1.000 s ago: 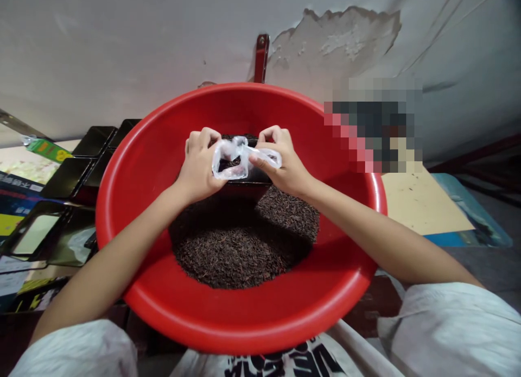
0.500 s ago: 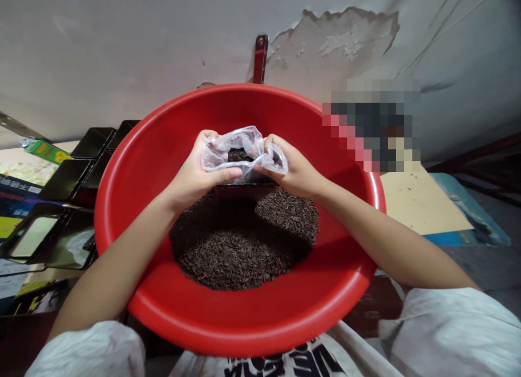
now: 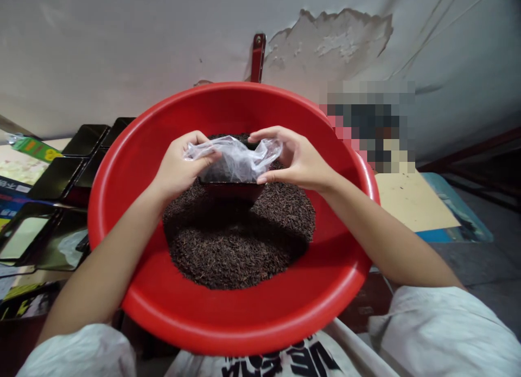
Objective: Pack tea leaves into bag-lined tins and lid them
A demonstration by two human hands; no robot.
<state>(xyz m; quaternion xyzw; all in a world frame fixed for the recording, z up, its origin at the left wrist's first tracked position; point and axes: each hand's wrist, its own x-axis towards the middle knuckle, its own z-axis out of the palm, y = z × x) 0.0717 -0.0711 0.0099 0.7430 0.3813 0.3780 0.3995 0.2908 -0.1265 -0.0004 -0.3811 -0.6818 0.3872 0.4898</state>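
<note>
A clear plastic bag (image 3: 236,158) lies bunched over the top of a dark rectangular box (image 3: 232,191), which stands among loose dark tea leaves (image 3: 236,257) in a big red basin (image 3: 244,325). At the bag's left end, my left hand (image 3: 181,162) is closed on the plastic, thumb over it. My right hand (image 3: 301,157) is curved about the bag's right end with thumb and fingers spread apart. Its fingertips are close to the far side of the box, its thumb to the near side. The folded plastic hides what is inside the box.
Several dark trays (image 3: 57,178) stand left of the basin, one with crumpled plastic (image 3: 72,247) in it. Behind them lies a green packet (image 3: 35,148). A tan board (image 3: 411,195) is at the right, below a blurred-out patch. The wall stands close behind the basin.
The bag's mouth, held open in a ring before, has collapsed into folds over the box. My right hand has loosened and spread its fingers. My left hand has shifted slightly left.
</note>
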